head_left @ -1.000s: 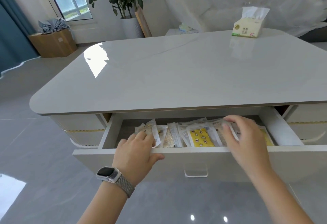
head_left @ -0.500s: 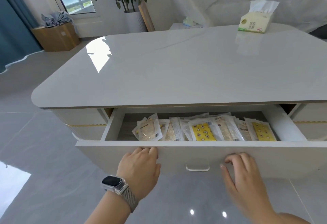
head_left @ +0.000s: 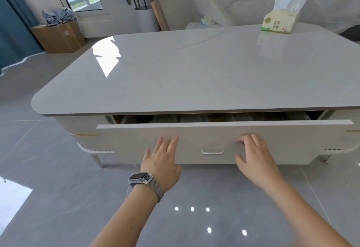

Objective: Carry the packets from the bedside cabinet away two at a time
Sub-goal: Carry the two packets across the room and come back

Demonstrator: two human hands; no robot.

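Pressing two hands on one drawer front (head_left: 194, 141), left hand (head_left: 162, 161) flat, fingers spread, right hand (head_left: 255, 159) fingers loosely bent, packets (head_left: 194, 118) dimly seen inside, perhaps several, one tissue pack (head_left: 280, 22) on bench (head_left: 194, 71).

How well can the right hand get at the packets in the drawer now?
Probably not. The drawer is almost shut, leaving only a narrow gap above the packets. The right hand rests outside on the front.
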